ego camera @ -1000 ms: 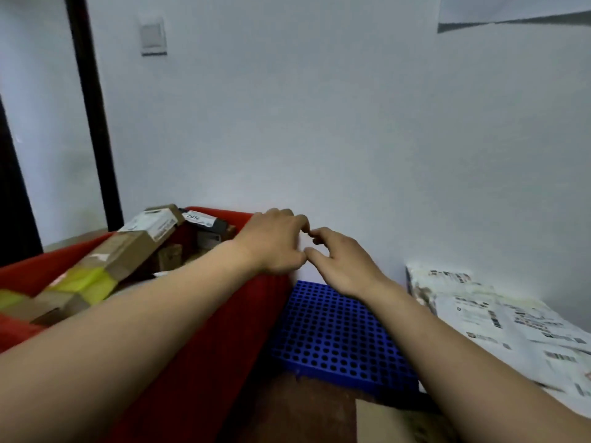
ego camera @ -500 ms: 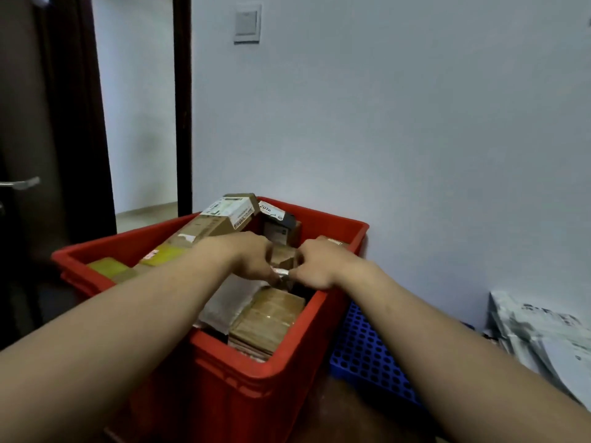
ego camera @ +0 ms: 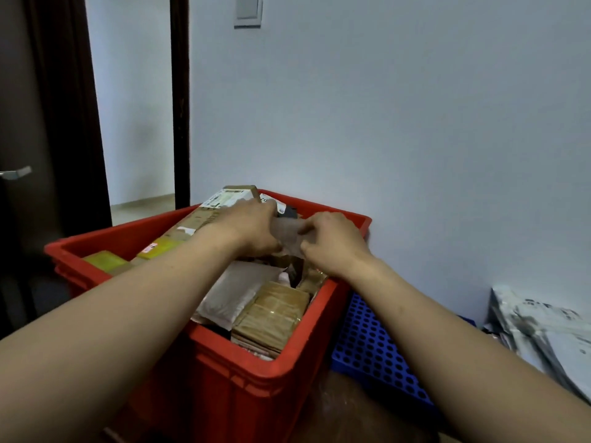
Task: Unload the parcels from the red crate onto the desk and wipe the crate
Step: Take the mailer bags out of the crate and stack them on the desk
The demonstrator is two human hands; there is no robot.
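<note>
Since half a second ago, the left hand (ego camera: pixel 252 230) and right hand (ego camera: pixel 334 246) have risen from inside the red crate (ego camera: pixel 256 372). Each grips one end of a small brown parcel (ego camera: pixel 287 236), held above the crate's far corner. It could slip from so narrow a hold, or knock the long carton (ego camera: pixel 204 215) leaning beside it. Blur smears the parcel, no counter is visible, and the crate's floor is buried.

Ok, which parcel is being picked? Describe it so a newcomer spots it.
Find the red crate by the wall. Above its far end, the left hand and right hand grip a small brown parcel between them. It alone is held; the others lie packed.
</note>
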